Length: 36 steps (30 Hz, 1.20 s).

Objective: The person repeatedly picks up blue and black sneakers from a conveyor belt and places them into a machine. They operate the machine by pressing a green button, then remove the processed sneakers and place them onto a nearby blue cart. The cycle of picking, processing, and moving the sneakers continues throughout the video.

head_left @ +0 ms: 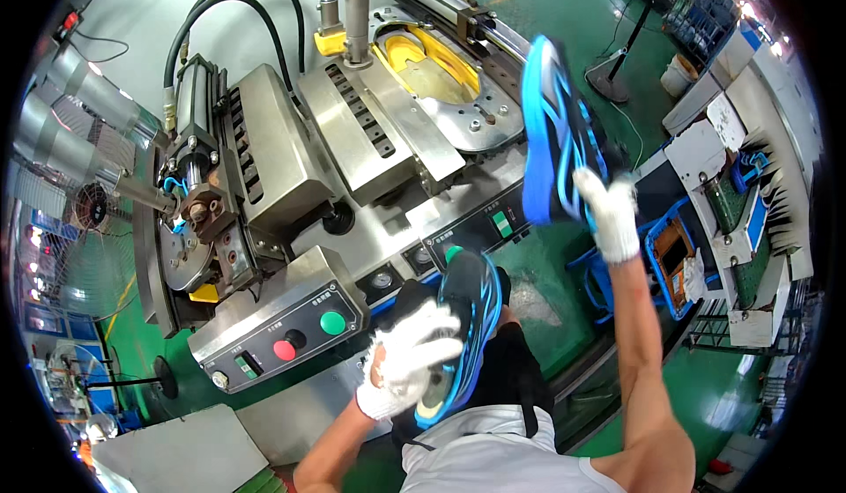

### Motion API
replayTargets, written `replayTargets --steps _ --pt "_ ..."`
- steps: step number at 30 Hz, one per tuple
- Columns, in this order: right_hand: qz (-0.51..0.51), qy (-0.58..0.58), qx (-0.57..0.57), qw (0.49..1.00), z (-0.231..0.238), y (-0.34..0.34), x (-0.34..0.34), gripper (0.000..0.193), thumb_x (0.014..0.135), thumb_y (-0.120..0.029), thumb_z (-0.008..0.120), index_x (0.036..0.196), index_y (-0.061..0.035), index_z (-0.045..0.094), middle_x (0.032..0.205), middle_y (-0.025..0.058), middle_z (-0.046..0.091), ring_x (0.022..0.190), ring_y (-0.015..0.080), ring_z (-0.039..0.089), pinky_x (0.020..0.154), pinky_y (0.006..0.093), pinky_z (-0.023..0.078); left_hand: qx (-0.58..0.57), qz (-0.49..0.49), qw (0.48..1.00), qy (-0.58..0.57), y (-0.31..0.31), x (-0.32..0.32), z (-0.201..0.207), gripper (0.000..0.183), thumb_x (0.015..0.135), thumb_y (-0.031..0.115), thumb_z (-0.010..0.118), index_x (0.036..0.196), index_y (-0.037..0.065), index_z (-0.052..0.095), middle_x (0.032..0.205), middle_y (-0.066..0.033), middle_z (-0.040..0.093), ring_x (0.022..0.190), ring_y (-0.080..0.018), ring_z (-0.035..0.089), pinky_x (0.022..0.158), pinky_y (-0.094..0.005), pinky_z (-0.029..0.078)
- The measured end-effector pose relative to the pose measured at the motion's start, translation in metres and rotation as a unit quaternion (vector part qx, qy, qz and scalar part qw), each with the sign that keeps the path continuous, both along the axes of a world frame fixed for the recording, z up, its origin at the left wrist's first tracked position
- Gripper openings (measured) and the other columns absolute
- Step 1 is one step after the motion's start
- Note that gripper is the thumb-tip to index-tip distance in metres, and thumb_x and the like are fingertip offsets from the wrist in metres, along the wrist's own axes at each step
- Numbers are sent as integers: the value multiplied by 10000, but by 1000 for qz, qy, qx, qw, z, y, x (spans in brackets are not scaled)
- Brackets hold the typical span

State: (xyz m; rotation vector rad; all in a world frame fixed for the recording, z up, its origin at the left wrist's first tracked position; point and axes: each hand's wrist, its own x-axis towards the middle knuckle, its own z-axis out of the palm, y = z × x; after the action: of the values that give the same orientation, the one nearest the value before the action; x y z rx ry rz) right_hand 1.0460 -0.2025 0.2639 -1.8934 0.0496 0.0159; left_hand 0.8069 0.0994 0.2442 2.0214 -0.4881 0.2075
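A white knitted glove covers my left hand (407, 359), whose fingers are closed against a dark sports shoe with a blue sole (476, 326). That shoe is held in front of my lap, its length running away from me and its sole turned to the right. Higher up on the right, my right hand (608, 215), also gloved, grips the end of a second blue-soled shoe (551, 132). This one stands nearly upright, with its bright blue sole facing left, beside the right end of the press machine (361, 132).
Below the press, a sloped control panel (282, 339) carries a red and a green button. A yellow-lined, shoe-shaped mould (427, 66) lies at the machine's far right. Blue crates (674, 255) and a brush rack (749, 202) stand right; a grey board (181, 449) lies near left.
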Motion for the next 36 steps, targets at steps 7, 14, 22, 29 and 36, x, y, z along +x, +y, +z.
replayTargets --steps 7,14,22,29,36 --pt "295 -67 -36 952 87 171 196 644 867 -441 840 1243 64 705 1130 150 762 971 201 715 901 336 577 53 49 993 98 17 -82 -78 446 760 -9 664 1181 118 740 1220 -162 692 1208 -429 649 1107 -523 513" --pt "176 -158 -556 797 -33 288 285 671 832 -499 671 1295 -18 737 1390 248 673 1294 357 660 1108 422 512 18 13 994 110 26 -81 -107 478 758 40 719 1222 149 743 1252 -159 677 1243 -402 645 1150 -572 482" --pt "251 -146 -537 792 -18 267 288 714 838 -546 662 1300 -4 710 1362 225 695 1230 364 694 1029 433 558 -1 1 992 124 34 -73 -86 500 747 14 663 1227 132 733 1317 -134 662 1317 -401 596 1201 -566 429" --pt "285 -395 -192 852 -11 195 52 597 934 -376 731 1381 5 620 1388 262 648 1303 422 621 1156 482 460 -20 19 991 129 31 -91 -102 501 752 -9 644 1234 110 710 1347 -148 654 1363 -418 550 1222 -573 384" --pt "369 -296 -429 770 -140 154 -76 888 882 -451 759 1570 2 429 1649 255 389 1565 461 295 1309 566 173 0 -20 989 148 10 -82 -100 410 788 -14 667 1180 94 718 1356 -126 677 1433 -413 514 1253 -545 342"
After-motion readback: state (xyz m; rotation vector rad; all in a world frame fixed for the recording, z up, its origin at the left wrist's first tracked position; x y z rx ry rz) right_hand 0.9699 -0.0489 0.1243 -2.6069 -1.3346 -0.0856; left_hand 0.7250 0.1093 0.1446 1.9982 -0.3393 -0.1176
